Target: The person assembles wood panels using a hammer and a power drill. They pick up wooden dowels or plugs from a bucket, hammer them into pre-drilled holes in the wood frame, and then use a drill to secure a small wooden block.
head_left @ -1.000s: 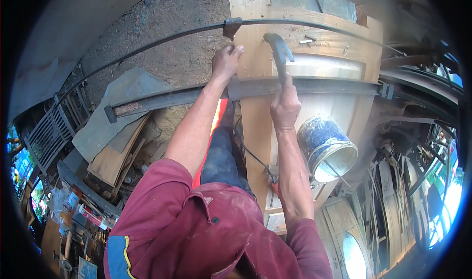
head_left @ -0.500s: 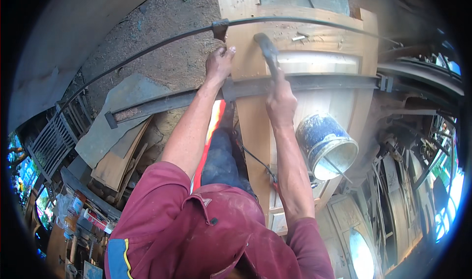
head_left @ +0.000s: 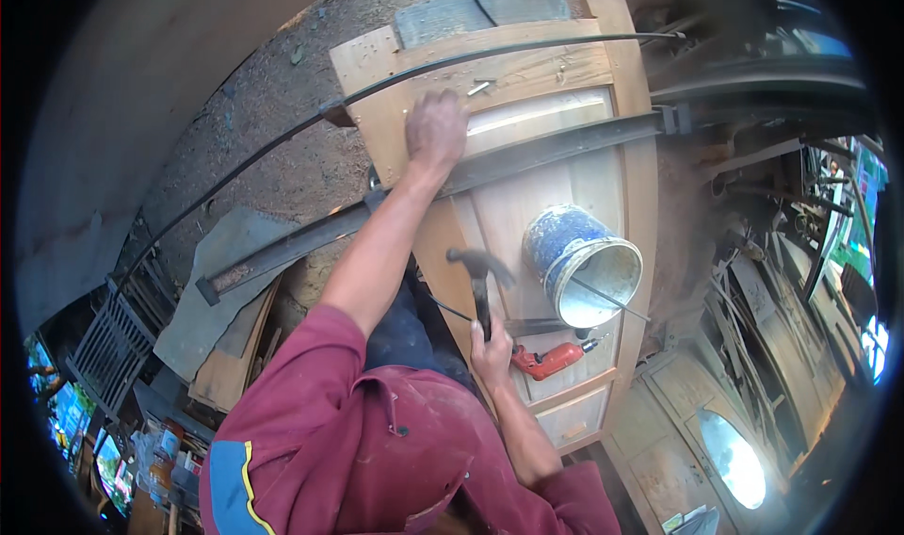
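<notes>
My left hand (head_left: 435,132), slightly blurred, is over the upper part of a wooden panel door (head_left: 514,69), just above a long metal bar (head_left: 552,151); its fingers are too unclear to read. Lower down, my right hand (head_left: 491,351) grips a hammer (head_left: 480,286), head upward. A red power drill (head_left: 556,357) lies on the door to the right of that hand. Above the drill, a blue-and-white bucket (head_left: 551,238) is tipped, with a thin rod sticking out. A second, thinner bar (head_left: 250,148) crosses the door's top.
A grey irregular sheet (head_left: 202,332) and boards lie at left, near a slatted metal piece (head_left: 102,356). A large pale board (head_left: 113,111) fills the upper left. Stacked wood (head_left: 782,318) and another door (head_left: 664,422) with an oval opening are at right.
My right hand has dropped with the hammer from the bars to beside the bucket. My left hand has shifted right onto the door. The view has rotated, revealing more of the drill.
</notes>
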`<act>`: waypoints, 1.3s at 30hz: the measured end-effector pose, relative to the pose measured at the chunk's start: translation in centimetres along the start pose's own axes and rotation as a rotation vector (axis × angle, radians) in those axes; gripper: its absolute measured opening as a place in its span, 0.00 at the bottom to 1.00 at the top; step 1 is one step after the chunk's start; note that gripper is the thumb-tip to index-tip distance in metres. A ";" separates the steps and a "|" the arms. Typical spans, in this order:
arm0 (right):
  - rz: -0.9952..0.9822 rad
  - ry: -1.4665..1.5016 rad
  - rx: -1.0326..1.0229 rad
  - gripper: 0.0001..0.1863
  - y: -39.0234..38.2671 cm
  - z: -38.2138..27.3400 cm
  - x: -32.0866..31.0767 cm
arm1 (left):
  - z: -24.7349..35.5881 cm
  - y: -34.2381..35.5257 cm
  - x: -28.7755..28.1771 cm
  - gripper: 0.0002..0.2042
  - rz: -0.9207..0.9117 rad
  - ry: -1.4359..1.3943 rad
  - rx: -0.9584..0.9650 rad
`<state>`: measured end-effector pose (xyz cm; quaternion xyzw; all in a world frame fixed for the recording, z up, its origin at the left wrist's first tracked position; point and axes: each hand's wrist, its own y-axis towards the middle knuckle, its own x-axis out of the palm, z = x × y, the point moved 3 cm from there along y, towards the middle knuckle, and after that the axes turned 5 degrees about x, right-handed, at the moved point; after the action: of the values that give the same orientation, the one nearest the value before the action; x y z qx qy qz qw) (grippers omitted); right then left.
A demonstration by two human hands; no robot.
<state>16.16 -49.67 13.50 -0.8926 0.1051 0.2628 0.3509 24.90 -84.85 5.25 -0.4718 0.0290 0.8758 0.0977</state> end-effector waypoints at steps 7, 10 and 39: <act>0.049 0.084 0.183 0.19 -7.2 5.4 1.1 | -0.1 4.8 6.2 0.10 -0.036 0.080 0.113; 0.089 0.157 0.177 0.20 -7.5 5.1 2.0 | -0.8 4.4 5.2 0.09 -0.027 0.094 0.147; -0.056 0.263 0.289 0.22 -4.3 1.6 0.3 | -5.9 -6.7 -11.0 0.16 -0.400 0.304 0.103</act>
<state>17.34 -45.40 14.82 -0.8622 0.1617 0.1160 0.4658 36.91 -80.69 11.41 -0.5888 -0.0061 0.7554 0.2876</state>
